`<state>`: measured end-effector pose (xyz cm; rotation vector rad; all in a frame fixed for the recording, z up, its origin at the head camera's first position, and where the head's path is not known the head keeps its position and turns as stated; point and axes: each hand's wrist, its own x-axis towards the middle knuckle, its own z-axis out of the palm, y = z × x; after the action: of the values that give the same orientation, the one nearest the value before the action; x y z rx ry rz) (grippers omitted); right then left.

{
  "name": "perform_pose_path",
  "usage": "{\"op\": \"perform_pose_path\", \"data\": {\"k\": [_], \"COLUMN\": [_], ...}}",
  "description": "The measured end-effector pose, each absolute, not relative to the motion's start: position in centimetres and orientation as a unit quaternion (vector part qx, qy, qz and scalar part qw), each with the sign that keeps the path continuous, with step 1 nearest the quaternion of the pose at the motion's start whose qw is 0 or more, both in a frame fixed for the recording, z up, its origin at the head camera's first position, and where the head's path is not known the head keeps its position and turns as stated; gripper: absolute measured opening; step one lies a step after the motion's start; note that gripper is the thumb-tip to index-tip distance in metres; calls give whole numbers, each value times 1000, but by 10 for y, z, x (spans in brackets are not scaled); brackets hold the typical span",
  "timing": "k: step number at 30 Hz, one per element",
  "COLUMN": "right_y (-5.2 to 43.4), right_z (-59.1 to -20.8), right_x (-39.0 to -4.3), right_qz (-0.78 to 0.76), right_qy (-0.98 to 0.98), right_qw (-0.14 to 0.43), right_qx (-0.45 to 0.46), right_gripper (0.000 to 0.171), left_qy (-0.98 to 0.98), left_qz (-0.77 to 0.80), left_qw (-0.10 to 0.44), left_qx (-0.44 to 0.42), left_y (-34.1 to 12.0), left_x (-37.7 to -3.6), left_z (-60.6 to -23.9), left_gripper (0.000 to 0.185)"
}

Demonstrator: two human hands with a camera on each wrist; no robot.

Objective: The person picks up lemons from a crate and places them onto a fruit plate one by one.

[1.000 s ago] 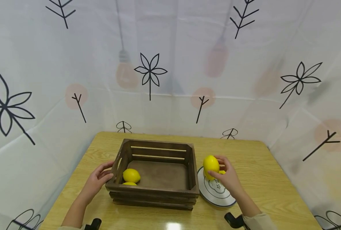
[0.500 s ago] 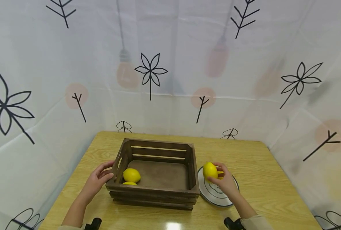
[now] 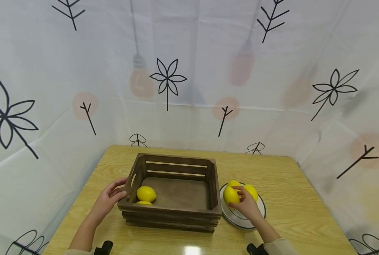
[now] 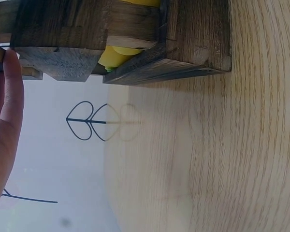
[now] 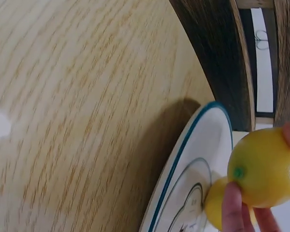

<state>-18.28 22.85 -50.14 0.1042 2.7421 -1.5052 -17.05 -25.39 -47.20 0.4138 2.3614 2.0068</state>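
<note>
A dark wooden crate (image 3: pixel 171 209) stands on the table with two yellow lemons (image 3: pixel 146 193) in its left end. My left hand (image 3: pixel 118 189) rests with relaxed fingers (image 4: pixel 10 92) against the crate's (image 4: pixel 121 34) left end; a lemon (image 4: pixel 117 55) shows through a slot there. My right hand (image 3: pixel 238 199) grips a lemon (image 3: pixel 230 194) low over a white plate (image 3: pixel 256 219) just right of the crate. Two more lemons (image 3: pixel 251 191) lie on that plate. In the right wrist view, fingertips (image 5: pixel 232 208) pinch the lemon (image 5: pixel 266 166) above the plate (image 5: pixel 188 193).
The light wooden table (image 3: pixel 288 184) is walled in by a white printed curtain (image 3: pixel 189 71) on three sides. Bare tabletop (image 4: pixel 208 154) lies left of the crate and right of the plate. The crate's wall (image 5: pixel 217 58) stands close to the plate.
My right hand has lowered its lemon from above the plate down to the other lemons on it. The left hand and the crate have stayed put.
</note>
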Motion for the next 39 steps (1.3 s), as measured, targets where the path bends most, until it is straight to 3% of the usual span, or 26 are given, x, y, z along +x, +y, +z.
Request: {"op": "perform_pose_path", "data": {"k": [17, 39], "right_y": [227, 233], "right_z": [-510, -470], "right_x": [-183, -183], "right_qz": [-455, -473], "right_qy": [890, 881], "right_qw": [-3, 1], "right_qx": [17, 16], "right_gripper": [59, 56], "left_qy": [757, 753], "left_qz": [640, 645], "left_qw": [5, 5], "left_qx": [132, 131], "left_y": [-252, -253], "left_x": [-172, -171], "left_z": [-472, -472], "left_gripper": [46, 47]}}
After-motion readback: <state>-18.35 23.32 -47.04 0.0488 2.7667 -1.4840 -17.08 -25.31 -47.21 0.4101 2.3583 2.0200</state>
